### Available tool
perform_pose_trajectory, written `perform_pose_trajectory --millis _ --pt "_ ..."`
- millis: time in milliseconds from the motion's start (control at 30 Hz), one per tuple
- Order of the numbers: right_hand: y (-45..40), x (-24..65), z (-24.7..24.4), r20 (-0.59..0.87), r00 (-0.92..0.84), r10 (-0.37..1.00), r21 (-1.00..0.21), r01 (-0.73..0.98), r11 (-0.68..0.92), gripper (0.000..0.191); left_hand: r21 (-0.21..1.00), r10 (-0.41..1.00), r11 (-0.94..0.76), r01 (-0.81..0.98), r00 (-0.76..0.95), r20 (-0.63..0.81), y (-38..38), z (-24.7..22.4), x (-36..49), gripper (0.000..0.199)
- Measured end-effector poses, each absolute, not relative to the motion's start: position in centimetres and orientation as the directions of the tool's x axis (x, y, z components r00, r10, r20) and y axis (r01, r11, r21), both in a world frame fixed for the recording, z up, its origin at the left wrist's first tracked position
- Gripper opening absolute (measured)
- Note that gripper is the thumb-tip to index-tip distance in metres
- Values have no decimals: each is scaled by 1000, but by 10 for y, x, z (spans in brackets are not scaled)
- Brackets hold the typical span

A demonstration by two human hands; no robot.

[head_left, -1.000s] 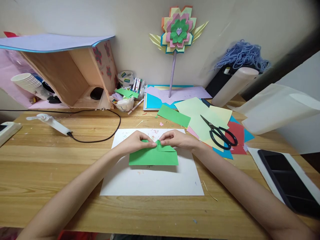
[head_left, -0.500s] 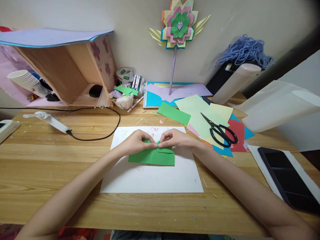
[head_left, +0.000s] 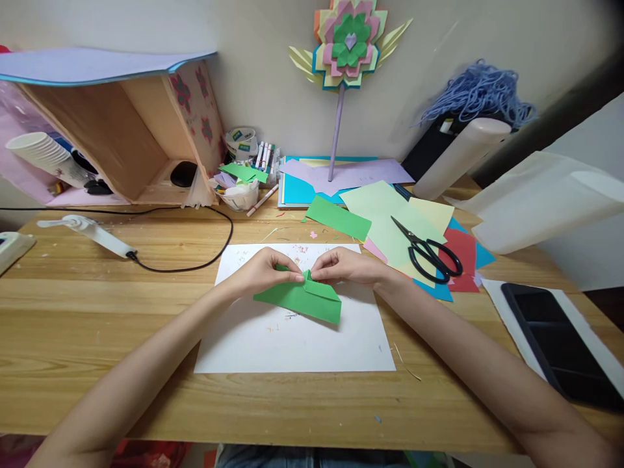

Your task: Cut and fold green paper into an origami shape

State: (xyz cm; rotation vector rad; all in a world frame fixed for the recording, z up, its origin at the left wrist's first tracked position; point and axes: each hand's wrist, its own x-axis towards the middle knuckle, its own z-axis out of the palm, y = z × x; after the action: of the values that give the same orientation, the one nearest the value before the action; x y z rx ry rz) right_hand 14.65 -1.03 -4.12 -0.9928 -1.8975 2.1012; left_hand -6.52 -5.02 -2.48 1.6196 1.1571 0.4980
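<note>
Green folded paper [head_left: 298, 303], held by both hands above a white sheet [head_left: 292, 354] at the middle of a wooden bench [head_left: 117, 305], seen from the wearer's head. It slants, its right end nearer than its left, with a small raised fold at the middle of its far edge. The left hand [head_left: 267, 273] is closed on the left part of that edge, thumb on top. The right hand [head_left: 345, 265] has thumb and fingers pinched together at the raised fold, fingertips almost meeting the left hand's.

The bench is pale, striped wood dotted with tiny scraps; the white sheet bears coloured specks. At left, a white tool [head_left: 104, 237] lies with a black cord [head_left: 195, 268] curving away from it. Far left stands an open-fronted box [head_left: 136, 136] with a lilac top, paper cups [head_left: 41, 153] tipped on their side to its left.

Far centre, a layered paper flower [head_left: 350, 42] rises on a purple stem before a plain, pale wall [head_left: 263, 52]. To the right, black-handled scissors [head_left: 429, 255] rest on overlapping coloured papers [head_left: 380, 205]. Far right, blue yarn [head_left: 480, 97] tops a dark holder [head_left: 423, 153]; a dark phone [head_left: 550, 338] lies at near right.
</note>
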Motion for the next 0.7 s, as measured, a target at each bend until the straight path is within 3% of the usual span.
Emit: perform_pose_trajectory --millis 433,700 --pt "-16 146 -38 -352 -713 606 -919 386 -80 22 823 889 -54 565 402 -218 -52 -24 -64 29" --pt "-16 143 -36 -332 -717 613 -935 338 -111 33 824 888 -53 565 403 -220 -54 -26 -64 29"
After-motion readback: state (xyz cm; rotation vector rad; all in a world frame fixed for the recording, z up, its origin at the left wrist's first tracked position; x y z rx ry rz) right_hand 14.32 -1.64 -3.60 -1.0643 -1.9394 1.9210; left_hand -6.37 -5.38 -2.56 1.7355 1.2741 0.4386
